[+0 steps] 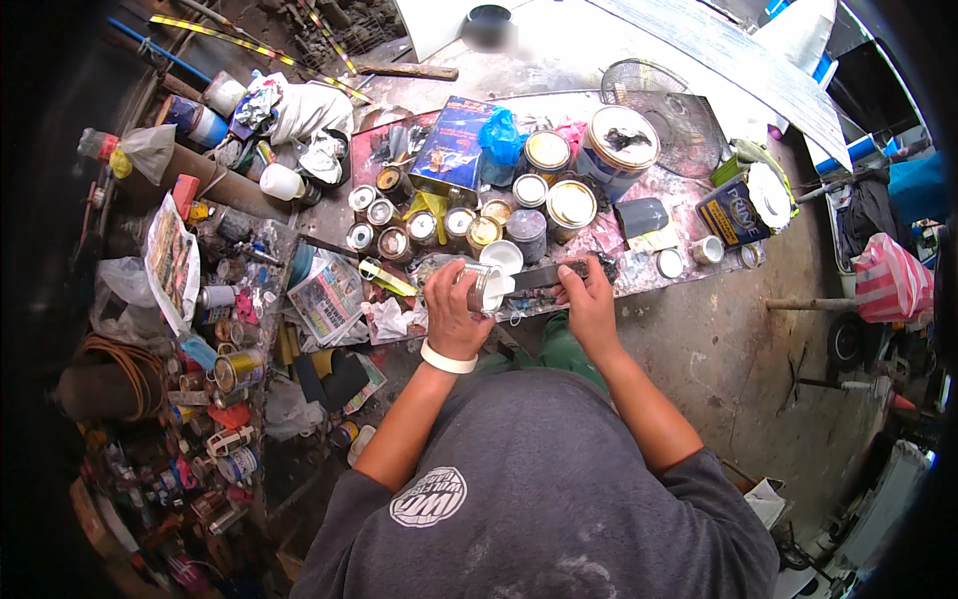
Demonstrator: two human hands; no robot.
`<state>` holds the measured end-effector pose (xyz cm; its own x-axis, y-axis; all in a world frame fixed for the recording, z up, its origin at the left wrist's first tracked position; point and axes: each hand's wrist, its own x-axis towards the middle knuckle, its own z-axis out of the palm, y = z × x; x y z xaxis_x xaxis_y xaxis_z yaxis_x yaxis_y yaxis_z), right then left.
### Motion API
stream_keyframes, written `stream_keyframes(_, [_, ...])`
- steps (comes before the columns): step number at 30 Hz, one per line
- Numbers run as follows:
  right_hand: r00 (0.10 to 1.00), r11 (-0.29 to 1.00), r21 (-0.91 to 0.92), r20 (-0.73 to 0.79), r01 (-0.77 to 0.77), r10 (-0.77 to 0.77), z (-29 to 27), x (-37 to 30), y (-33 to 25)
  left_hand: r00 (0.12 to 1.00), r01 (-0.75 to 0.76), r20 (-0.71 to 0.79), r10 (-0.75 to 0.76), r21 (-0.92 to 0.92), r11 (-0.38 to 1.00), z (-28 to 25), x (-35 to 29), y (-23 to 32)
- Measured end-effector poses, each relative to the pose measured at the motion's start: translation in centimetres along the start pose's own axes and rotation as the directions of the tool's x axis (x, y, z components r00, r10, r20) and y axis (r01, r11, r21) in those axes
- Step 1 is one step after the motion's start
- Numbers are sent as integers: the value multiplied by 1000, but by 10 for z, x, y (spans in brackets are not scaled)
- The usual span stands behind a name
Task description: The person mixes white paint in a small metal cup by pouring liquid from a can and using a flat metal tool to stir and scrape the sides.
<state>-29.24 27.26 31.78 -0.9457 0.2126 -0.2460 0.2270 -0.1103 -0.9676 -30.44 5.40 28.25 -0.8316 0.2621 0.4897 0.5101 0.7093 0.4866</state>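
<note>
My left hand (454, 317) is wrapped round a small tin (477, 284), tilted toward the right, with white stuff at its mouth. In my right hand (590, 305) is a dark flat spatula (537, 279), whose far end meets the white stuff at the tin's opening. Just beyond my hands a white round cup or lid (501, 257) sits among several small paint cans (485, 232) with stained lids. A grey can (526, 228) stands close behind the spatula.
A cluttered table holds a big paint bucket (621, 140), a blue rectangular tin (457, 138), a dark yellow-marked container (738, 208) and a round fan grille (667, 110). Newspaper (329, 299) lies at its left. Shelves at the left carry more cans (239, 369).
</note>
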Motion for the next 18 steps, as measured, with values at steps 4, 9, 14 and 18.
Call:
stream_keyframes(4, [970,935,257,58,-245,238,-3,5,22,1000,30,6,-30,37,999,2,-7,-1])
stream_keyframes(9, [949,888,335,74,-314,308,-6,2,21,966,255,-4,-258,-142,957,5,-14,1])
stream_keyframes(14, [966,901,353,52,-254,252,-15,6,14,897,416,2,-442,-344,842,20,-21,-8])
stream_keyframes(18, [970,906,362,-15,-220,241,-23,9,2,875,459,9,-483,-327,826,26,-19,-11])
